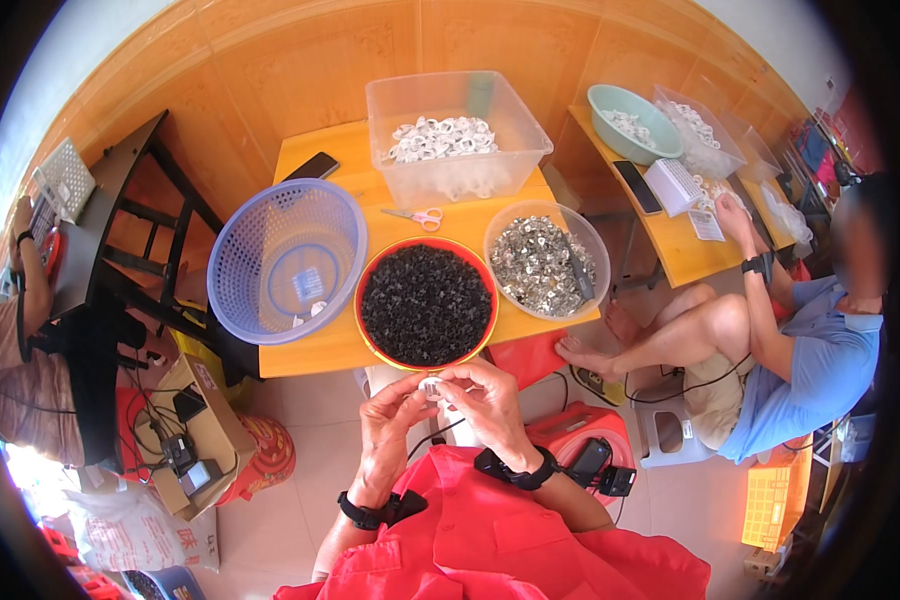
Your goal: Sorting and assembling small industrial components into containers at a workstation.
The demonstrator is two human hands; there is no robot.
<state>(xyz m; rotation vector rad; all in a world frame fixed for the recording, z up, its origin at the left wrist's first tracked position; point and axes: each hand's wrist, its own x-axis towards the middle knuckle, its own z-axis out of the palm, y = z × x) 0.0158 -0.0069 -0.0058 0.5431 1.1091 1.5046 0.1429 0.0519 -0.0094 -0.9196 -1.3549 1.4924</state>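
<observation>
Hands meeting just below the table edge: left hand (388,408) and right hand (482,392) both pinching a small white part (433,386) between their fingertips, fingers pressed together around it, part sitting between the two hands and just in front of the red-rimmed bowl (366,329). Bowl brimming with small black pieces (426,304), resting at the near edge of the yellow table (315,351). Sitting beside it on the right, a clear round bowl (595,240) holding silvery metal pieces (535,262). Overhanging the table's left side, a blue perforated basket (240,250), nearly bare inside. Lying behind the bowls, pink-handled scissors (416,215), and behind those a clear plastic tub (510,110) carrying white ring-shaped parts (440,138). Resting at the far left corner, a dark phone (311,166). Sitting to the right at a second table (675,250), another person in a blue shirt (820,360), one hand reaching onto it
</observation>
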